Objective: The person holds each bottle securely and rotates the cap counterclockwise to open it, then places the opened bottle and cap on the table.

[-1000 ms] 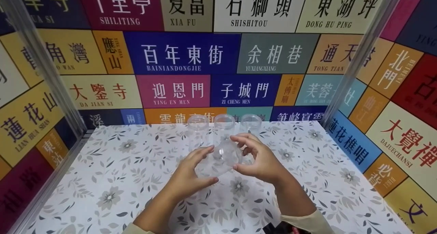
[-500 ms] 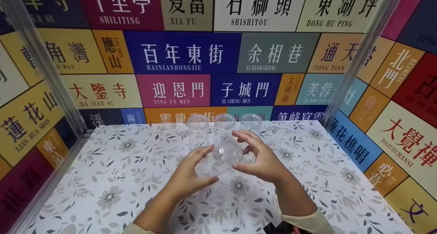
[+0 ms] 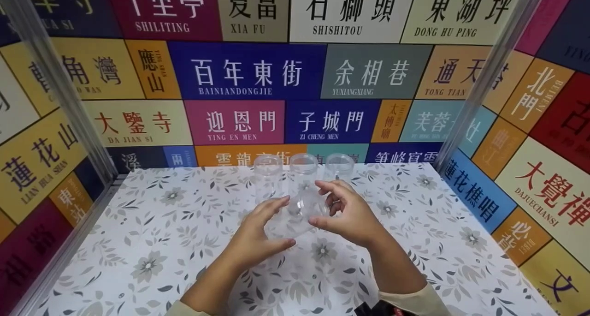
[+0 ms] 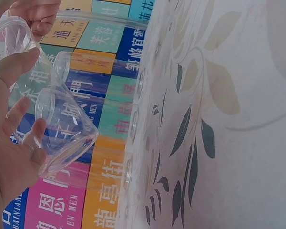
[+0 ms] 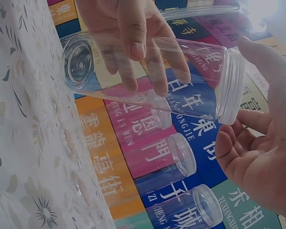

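A clear plastic jar is held tilted above the table between my two hands. My left hand grips its body, thumb on one side and fingers spread along the other; the right wrist view shows these fingers through the wall. At the jar's ribbed round end, my right hand has its thumb on one edge and curled fingers at the opposite edge. The jar's flat base points away from the right hand. Nothing shows inside the jar.
Three similar clear jars stand in a row at the table's back: left jar, middle jar and right jar. A floral cloth covers the table. Sign-printed panels enclose the back and sides. A dark item lies by the right sleeve.
The fingers and thumb of my right hand have shifted slightly around the jar's ribbed end, opening a little and then curling closer. My left hand and the back jars stay put.
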A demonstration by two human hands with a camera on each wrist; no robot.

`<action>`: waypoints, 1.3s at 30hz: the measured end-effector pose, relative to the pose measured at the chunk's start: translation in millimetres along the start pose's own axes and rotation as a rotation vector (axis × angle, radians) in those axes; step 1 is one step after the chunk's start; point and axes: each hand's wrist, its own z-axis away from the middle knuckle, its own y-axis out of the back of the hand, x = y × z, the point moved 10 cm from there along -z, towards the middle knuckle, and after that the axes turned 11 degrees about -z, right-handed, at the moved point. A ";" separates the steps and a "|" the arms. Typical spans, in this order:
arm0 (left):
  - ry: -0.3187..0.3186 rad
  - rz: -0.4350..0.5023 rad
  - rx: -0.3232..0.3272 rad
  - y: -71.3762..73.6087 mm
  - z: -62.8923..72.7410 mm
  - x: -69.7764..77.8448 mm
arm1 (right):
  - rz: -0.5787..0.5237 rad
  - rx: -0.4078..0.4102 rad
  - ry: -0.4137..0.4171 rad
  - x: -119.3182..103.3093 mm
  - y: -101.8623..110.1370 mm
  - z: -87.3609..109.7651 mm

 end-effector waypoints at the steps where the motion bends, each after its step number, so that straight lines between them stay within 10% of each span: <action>1: 0.001 0.001 -0.001 0.0 0.1 -0.1 | -0.005 -0.003 0.005 -0.5 -0.3 0.2; 25: 0.019 0.001 -0.023 -1.6 0.3 -1.9 | -0.102 -0.108 0.145 -13.5 -5.7 4.8; 39: 0.034 -0.009 -0.002 -0.4 0.8 -2.3 | 0.002 -0.022 0.019 -0.9 3.4 0.0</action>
